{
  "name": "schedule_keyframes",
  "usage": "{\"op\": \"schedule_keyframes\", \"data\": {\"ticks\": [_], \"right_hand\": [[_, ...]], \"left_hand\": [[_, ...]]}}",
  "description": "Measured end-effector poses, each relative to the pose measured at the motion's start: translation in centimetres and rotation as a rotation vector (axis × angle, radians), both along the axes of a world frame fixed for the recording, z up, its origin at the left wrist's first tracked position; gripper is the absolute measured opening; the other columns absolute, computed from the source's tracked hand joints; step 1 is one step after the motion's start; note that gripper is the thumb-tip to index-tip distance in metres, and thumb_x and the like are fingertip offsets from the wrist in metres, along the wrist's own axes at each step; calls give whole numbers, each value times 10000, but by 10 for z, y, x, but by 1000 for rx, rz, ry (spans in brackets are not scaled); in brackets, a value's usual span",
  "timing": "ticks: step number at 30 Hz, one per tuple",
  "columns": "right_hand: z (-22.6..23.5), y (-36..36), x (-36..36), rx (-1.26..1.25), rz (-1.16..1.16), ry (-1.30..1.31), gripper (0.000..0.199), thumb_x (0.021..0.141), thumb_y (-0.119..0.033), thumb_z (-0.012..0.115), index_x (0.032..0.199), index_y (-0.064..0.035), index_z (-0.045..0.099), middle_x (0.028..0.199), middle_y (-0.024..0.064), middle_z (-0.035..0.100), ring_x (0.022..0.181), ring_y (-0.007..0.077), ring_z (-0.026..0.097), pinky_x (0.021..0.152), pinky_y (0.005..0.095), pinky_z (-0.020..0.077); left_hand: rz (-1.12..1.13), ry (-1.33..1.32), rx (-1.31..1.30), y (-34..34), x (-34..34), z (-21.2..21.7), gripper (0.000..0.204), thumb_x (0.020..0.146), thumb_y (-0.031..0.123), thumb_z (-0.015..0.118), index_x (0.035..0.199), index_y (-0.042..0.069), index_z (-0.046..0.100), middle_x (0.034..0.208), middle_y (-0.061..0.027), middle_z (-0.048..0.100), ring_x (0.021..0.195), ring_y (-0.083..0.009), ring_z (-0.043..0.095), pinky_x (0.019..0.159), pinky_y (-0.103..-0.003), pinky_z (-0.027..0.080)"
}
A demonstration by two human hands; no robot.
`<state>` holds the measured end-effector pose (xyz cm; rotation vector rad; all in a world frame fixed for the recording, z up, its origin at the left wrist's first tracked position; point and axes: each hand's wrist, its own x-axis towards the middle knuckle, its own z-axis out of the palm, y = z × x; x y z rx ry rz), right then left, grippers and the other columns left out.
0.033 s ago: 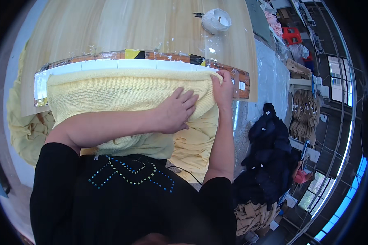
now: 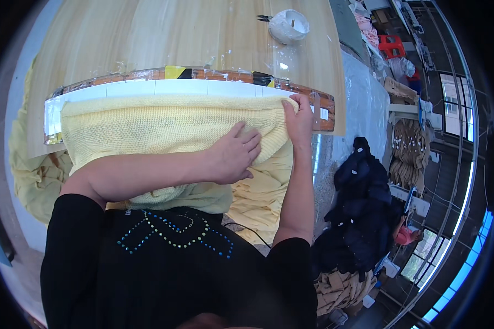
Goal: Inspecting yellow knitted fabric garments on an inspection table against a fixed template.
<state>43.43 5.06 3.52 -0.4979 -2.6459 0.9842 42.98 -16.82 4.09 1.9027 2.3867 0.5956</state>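
Observation:
A pale yellow knitted garment piece (image 2: 164, 129) lies across the near edge of the table, its upper edge along a white strip (image 2: 164, 86) with dark division lines. My left hand (image 2: 233, 153) rests on the knit near its ribbed right end, fingers stretched and slightly apart, gripping nothing. At the top right corner, my right hand (image 2: 298, 119) pinches the ribbed edge between thumb and fingers. The near part of the knit hangs down over the table edge toward me, partly hidden by my left forearm.
Taped brown board (image 2: 324, 104) runs behind the strip. Farther back stands a white plastic-covered tub (image 2: 288, 27) beside small black snips (image 2: 264, 18). More yellow knits (image 2: 258, 203) lie below the table edge, and a dark navy garment heap (image 2: 359, 203) is at right. A person (image 2: 405, 233) sits beyond.
My left hand has slid slightly to the left and toward me over the knit. My right hand keeps its pinch at the corner.

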Motion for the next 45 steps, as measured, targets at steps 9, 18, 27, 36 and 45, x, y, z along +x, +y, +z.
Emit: {"op": "schedule_keyframes", "data": {"ticks": [9, 18, 27, 36, 45], "right_hand": [[2, -18, -5, 17, -20, 47, 171, 810, -125, 606, 918, -3, 553, 833, 120, 623, 758, 206, 599, 700, 313, 460], [-1, -28, -10, 134, -7, 62, 183, 798, -150, 622, 909, -18, 561, 821, 152, 628, 743, 298, 617, 668, 348, 469], [0, -27, -12, 116, 8, 61, 172, 795, -149, 615, 895, -21, 560, 832, 159, 627, 751, 318, 612, 655, 372, 468], [22, 3, -31, 122, 121, -285, 196, 794, -158, 629, 888, 7, 578, 705, 113, 597, 604, 192, 560, 588, 306, 453], [53, 20, -185, 818, 120, 47, 273, 770, -286, 631, 951, -84, 656, 872, 77, 630, 765, 279, 584, 720, 360, 444]], "left_hand": [[284, -130, 54, -7, -33, 17, 608, 807, 394, 548, 1213, -46, 438, 1303, -189, 400, 1249, -288, 334, 1053, -462, 203], [240, 13, -184, -21, -46, 11, 707, 827, 449, 493, 1292, -66, 358, 1399, -193, 282, 1319, -288, 233, 1086, -476, 118], [136, 119, -240, 42, -29, 10, 723, 813, 448, 501, 1272, -97, 379, 1353, -252, 337, 1293, -353, 269, 1070, -442, 169], [135, 165, -202, 55, -33, -2, 709, 771, 414, 525, 1248, -93, 393, 1285, -264, 402, 1262, -388, 295, 1053, -448, 201], [144, 346, -198, 52, -27, -5, 543, 825, 240, 409, 1234, -116, 385, 1299, -319, 366, 1236, -423, 337, 1034, -500, 231]]}}
